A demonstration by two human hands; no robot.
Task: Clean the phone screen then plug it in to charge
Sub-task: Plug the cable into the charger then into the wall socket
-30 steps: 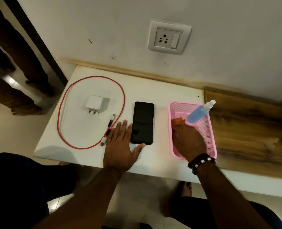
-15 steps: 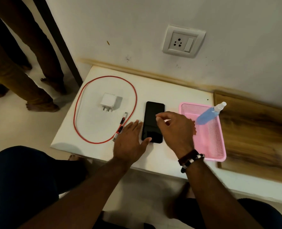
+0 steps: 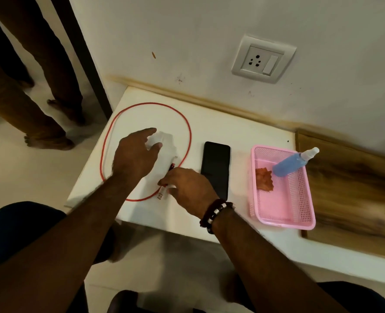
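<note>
A black phone (image 3: 216,168) lies face up on the white table (image 3: 232,129). Left of it a red charging cable (image 3: 188,132) forms a loop around a white adapter (image 3: 164,138). My left hand (image 3: 137,154) is over the adapter, index finger and thumb spread to either side of it; the image is blurred there. My right hand (image 3: 189,188) is at the cable's two ends and pinches the cable near its plugs, with the metal USB plug (image 3: 160,196) sticking out below the fingers. A wall socket (image 3: 263,58) with a switch is above the table.
A pink basket (image 3: 284,213) right of the phone holds an orange cloth (image 3: 264,181) and a blue spray bottle (image 3: 293,163). A wooden board (image 3: 349,188) lies further right. A person's legs (image 3: 29,109) stand on the floor at the left.
My left hand went from beside the phone up to the adapter. My right hand left the phone and came down onto the cable ends. The view shifted.
</note>
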